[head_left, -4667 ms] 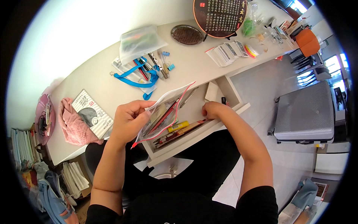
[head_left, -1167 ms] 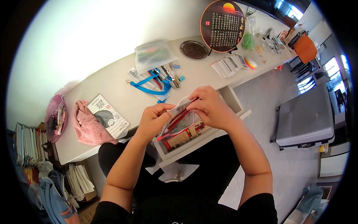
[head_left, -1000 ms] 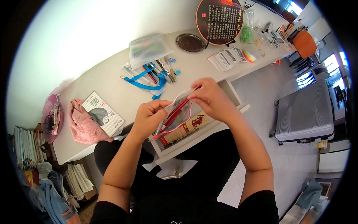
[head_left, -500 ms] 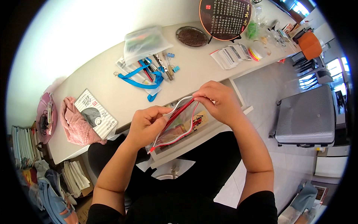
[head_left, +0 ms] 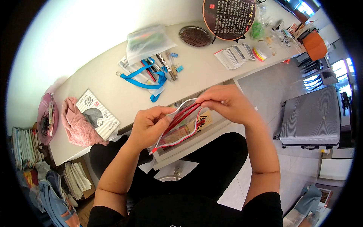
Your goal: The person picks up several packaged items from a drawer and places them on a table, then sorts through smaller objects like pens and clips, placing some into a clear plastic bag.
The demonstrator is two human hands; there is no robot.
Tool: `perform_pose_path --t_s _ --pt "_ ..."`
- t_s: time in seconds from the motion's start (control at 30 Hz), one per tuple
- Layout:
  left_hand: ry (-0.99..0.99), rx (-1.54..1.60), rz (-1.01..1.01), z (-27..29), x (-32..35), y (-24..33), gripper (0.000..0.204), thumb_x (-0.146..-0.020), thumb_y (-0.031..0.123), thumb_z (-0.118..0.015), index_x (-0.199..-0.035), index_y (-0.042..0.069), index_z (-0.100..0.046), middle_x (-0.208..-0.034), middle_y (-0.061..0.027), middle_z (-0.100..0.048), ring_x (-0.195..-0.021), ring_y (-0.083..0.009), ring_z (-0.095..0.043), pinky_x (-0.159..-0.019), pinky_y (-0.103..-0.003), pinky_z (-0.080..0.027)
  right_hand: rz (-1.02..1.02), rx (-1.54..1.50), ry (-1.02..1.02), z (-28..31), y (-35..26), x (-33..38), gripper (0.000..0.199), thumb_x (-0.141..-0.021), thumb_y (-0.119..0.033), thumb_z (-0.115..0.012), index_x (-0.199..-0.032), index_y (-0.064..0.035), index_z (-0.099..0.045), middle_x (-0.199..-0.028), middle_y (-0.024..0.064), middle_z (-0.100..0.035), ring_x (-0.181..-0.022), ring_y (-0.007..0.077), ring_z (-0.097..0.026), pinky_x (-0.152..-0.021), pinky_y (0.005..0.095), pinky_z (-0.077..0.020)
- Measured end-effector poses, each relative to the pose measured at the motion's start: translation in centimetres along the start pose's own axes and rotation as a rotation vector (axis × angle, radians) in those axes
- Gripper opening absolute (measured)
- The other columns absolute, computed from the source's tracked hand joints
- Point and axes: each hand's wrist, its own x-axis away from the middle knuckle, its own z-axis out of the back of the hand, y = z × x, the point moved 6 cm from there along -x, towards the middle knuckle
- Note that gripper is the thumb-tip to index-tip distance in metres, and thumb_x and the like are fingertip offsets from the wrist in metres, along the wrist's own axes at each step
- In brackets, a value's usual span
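Note:
A clear zip pouch (head_left: 180, 126) with red edging hangs between my hands over an open desk drawer (head_left: 189, 145). My left hand (head_left: 149, 123) pinches its left end. My right hand (head_left: 223, 103) grips the top right end by the red zipper. Flat red and tan items show through the plastic. The drawer beneath is mostly hidden by the pouch and my hands.
On the white desk (head_left: 113, 94) lie a blue lanyard (head_left: 145, 80) with pens and clips, a clear bag (head_left: 148, 41), a round dark tray (head_left: 195, 36), a round dark plaque (head_left: 228, 17), stacked cards (head_left: 234, 56), a pink cloth (head_left: 77, 126) and a booklet (head_left: 97, 115). A grey suitcase (head_left: 312, 121) stands at the right.
The pouch has been lifted out of the drawer and turned edge-up. My hands have pulled it taut lengthwise, the right hand now at the zipper end.

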Motion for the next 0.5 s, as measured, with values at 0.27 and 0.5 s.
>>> perform_pose_path --t_s 0.27,0.5 --pt "-0.063 -0.041 0.014 -0.3 0.2 0.1 0.025 -0.086 0.003 -0.053 -0.108 -0.006 -0.061 -0.084 -0.0045 -0.065 -0.073 -0.0047 -0.054 -0.065 -0.02 -0.045 -0.062 0.614 0.067 -2.6 0.9 0.3 0.013 -0.078 -0.009 -0.061 -0.089 -0.0074 -0.068 -0.087 0.0103 -0.066 -0.076 0.0255 -0.063 -0.062 0.0353 -0.0501" --pt "-0.1 -0.125 -0.007 -0.9 0.3 -0.1 0.025 -0.085 0.003 -0.054 -0.108 -0.003 -0.062 -0.077 -0.0004 -0.062 -0.066 -0.0026 -0.049 -0.059 -0.019 -0.041 -0.261 0.724 -0.264 -5.5 2.7 0.1 0.022 -0.088 -0.027 -0.054 -0.085 -0.0093 -0.066 -0.08 0.0096 -0.065 -0.074 0.0278 -0.063 -0.061 0.0368 -0.0503"
